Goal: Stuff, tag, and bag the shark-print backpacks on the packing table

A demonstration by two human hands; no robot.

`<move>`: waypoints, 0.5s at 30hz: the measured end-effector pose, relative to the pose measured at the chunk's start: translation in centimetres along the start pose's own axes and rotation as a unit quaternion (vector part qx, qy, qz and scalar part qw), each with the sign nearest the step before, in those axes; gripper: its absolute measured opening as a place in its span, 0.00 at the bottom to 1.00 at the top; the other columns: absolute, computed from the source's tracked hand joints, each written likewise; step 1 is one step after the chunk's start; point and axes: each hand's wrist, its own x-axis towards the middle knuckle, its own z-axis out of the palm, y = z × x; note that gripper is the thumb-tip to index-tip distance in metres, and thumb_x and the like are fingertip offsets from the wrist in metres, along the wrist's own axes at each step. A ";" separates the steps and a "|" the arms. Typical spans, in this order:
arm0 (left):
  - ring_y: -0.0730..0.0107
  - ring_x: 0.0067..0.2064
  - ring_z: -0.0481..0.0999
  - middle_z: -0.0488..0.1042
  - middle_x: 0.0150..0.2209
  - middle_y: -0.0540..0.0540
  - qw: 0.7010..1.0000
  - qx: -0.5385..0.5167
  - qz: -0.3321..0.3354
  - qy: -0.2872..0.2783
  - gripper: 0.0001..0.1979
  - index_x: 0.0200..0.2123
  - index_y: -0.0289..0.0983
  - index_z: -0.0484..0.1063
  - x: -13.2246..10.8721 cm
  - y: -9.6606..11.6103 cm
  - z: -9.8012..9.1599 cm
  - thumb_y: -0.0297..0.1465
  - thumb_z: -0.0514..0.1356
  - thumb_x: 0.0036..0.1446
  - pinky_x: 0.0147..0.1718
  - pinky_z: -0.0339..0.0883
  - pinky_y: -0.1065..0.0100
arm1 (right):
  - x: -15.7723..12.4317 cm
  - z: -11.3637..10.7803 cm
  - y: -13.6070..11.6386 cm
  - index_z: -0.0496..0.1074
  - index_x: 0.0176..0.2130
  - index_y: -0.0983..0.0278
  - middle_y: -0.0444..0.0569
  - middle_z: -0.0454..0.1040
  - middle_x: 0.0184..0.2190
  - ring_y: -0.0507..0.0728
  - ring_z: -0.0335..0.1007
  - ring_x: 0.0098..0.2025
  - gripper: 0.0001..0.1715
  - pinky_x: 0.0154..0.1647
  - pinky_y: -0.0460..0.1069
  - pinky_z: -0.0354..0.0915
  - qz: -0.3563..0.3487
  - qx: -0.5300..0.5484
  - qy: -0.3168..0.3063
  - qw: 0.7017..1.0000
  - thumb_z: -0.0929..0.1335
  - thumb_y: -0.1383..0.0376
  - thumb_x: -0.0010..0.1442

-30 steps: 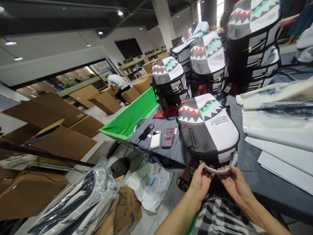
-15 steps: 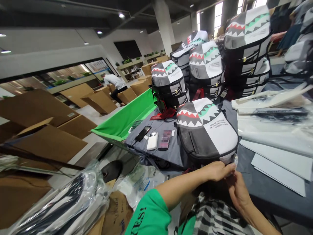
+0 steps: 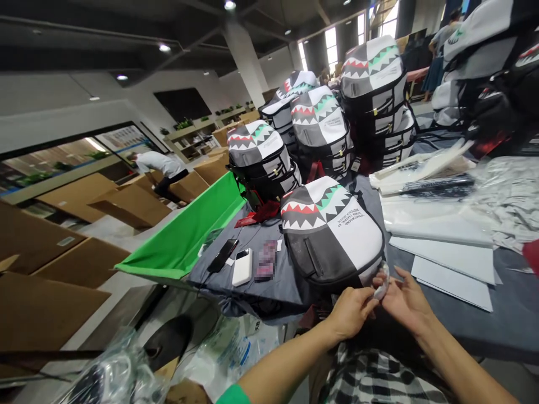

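A grey and white backpack (image 3: 332, 235) with a shark-mouth print lies on its back panel on the dark cloth-covered table (image 3: 446, 325). At its near right corner, a small crumpled piece of clear plastic (image 3: 383, 285) is between my two hands. My left hand (image 3: 352, 312) is closed, pinching the plastic's lower end between thumb and fingers. My right hand (image 3: 406, 303) comes from the right, palm partly turned up, with its fingertips on the plastic's upper part and other fingers loosely curled. What the plastic covers, if anything, is too small to make out.
Stacks of similar backpacks (image 3: 320, 120) stand behind. On the left lie a black phone (image 3: 223, 255), a white power bank (image 3: 242, 267) and a blurred packet (image 3: 265, 261). White sheets (image 3: 452, 280) and plastic bags (image 3: 429, 219) lie right. A green bin (image 3: 181, 235) adjoins the table; a person (image 3: 158, 168) bends over cartons.
The view has swung right, so things sit further left. My hands have drawn slightly apart, showing more of the clear plastic, and my right hand's fingers have opened somewhat.
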 end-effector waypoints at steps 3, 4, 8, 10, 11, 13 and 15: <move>0.64 0.28 0.77 0.80 0.27 0.47 0.999 0.019 0.001 0.047 0.14 0.38 0.41 0.82 0.5 0.1 0.4 0.35 0.55 0.64 0.32 0.64 0.71 | 0.6 1.0 -0.4 0.72 0.30 0.61 0.43 0.74 0.27 0.57 0.74 0.33 0.24 0.37 0.52 0.73 -0.050 -0.053 -0.007 0.997 0.78 0.48 0.42; 0.63 0.28 0.77 0.80 0.27 0.47 0.999 0.021 0.002 0.050 0.14 0.38 0.41 0.82 0.6 0.0 0.5 0.36 0.56 0.64 0.33 0.64 0.71 | 0.3 0.9 -0.3 0.73 0.31 0.61 0.45 0.76 0.28 0.58 0.74 0.33 0.25 0.36 0.53 0.73 -0.059 -0.078 0.005 0.995 0.78 0.47 0.43; 0.62 0.30 0.80 0.81 0.29 0.45 0.999 0.015 -0.008 0.041 0.14 0.41 0.42 0.81 0.7 -0.9 1.0 0.37 0.55 0.64 0.33 0.66 0.70 | -3.4 -3.1 -1.4 0.78 0.33 0.62 0.49 0.78 0.32 0.59 0.74 0.35 0.25 0.38 0.51 0.69 -0.136 -0.193 0.104 0.966 0.81 0.50 0.41; 0.62 0.30 0.80 0.81 0.28 0.45 0.998 0.020 -0.002 0.051 0.14 0.41 0.42 0.81 0.5 -1.6 1.1 0.38 0.55 0.64 0.33 0.68 0.70 | -6.9 -6.8 -4.0 0.79 0.33 0.60 0.49 0.79 0.35 0.60 0.73 0.38 0.25 0.41 0.52 0.67 -0.241 -0.311 0.210 0.895 0.80 0.48 0.40; 0.62 0.30 0.80 0.81 0.27 0.45 0.998 0.024 0.007 0.059 0.14 0.41 0.42 0.81 0.5 -1.9 1.2 0.38 0.56 0.64 0.33 0.68 0.70 | -8.9 -8.8 -5.9 0.79 0.33 0.58 0.49 0.79 0.36 0.61 0.72 0.39 0.25 0.43 0.53 0.66 -0.301 -0.382 0.279 0.828 0.78 0.45 0.41; 0.62 0.29 0.80 0.80 0.27 0.45 0.996 0.041 0.029 0.070 0.12 0.40 0.43 0.80 0.5 -2.6 1.4 0.38 0.56 0.63 0.31 0.69 0.71 | -13.1 -12.6 -10.5 0.79 0.34 0.57 0.51 0.78 0.37 0.63 0.71 0.40 0.26 0.46 0.56 0.65 -0.377 -0.475 0.405 0.684 0.71 0.41 0.46; 0.64 0.27 0.78 0.78 0.25 0.47 0.992 0.074 0.041 0.095 0.11 0.39 0.43 0.79 0.7 -3.1 1.6 0.38 0.57 0.62 0.29 0.68 0.72 | -16.6 -15.6 -15.2 0.78 0.34 0.57 0.54 0.77 0.37 0.64 0.69 0.38 0.26 0.45 0.59 0.64 -0.380 -0.534 0.516 0.551 0.67 0.42 0.50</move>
